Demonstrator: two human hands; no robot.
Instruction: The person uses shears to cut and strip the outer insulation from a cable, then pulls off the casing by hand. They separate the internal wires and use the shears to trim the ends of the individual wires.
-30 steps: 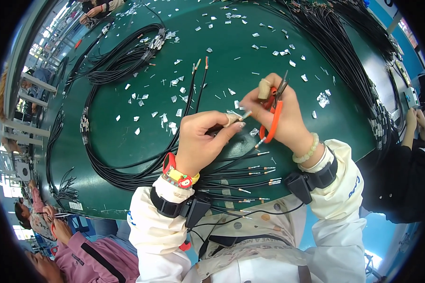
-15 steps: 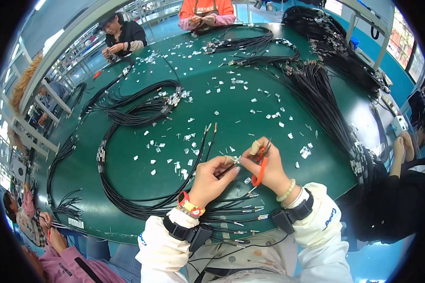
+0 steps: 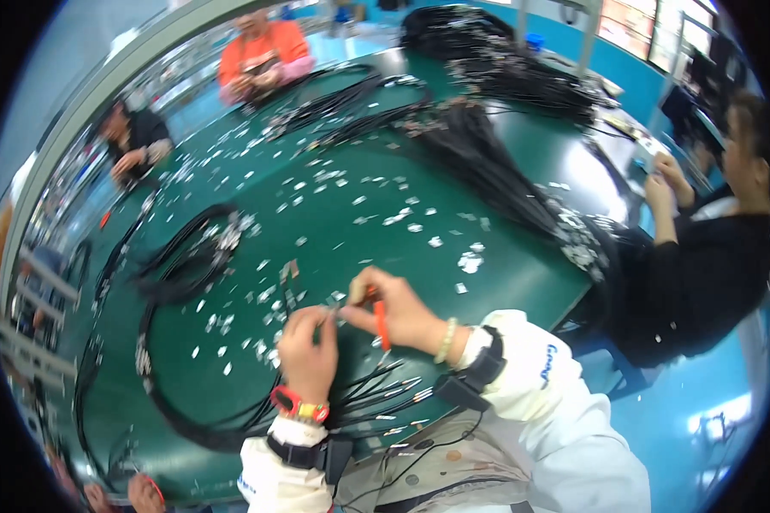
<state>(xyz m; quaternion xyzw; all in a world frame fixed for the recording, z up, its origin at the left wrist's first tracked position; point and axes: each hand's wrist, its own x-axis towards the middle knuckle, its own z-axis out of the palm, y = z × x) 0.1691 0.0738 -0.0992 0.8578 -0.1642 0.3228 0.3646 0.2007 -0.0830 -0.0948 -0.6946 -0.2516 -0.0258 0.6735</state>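
My left hand [image 3: 306,352] is closed in a pinch at the tip of a thin black cable, with the cable's end blurred between the fingers. My right hand [image 3: 406,316] meets it there, thumb and forefinger close against the same tip. A pair of orange-handled cutters [image 3: 382,325] is tucked in the right palm; the blades are mostly hidden by the fingers. Below both hands, a fan of black cables with stripped ends [image 3: 376,393] lies toward the table's near edge. Two loose cable ends with bare tips [image 3: 291,278] stick out just beyond my left hand.
Small white scraps [image 3: 393,218] litter the green table [image 3: 522,274]. A coiled black cable bundle [image 3: 180,265] lies at the left, with larger bundles [image 3: 479,154] at the far right. A co-worker in black [image 3: 693,274] sits close at the right; another in orange [image 3: 261,64] works across the table.
The view has swung to the right, bringing the co-worker at the right more into sight. My hands remain together at the cable tip, and the orange cutters stay in my right hand.
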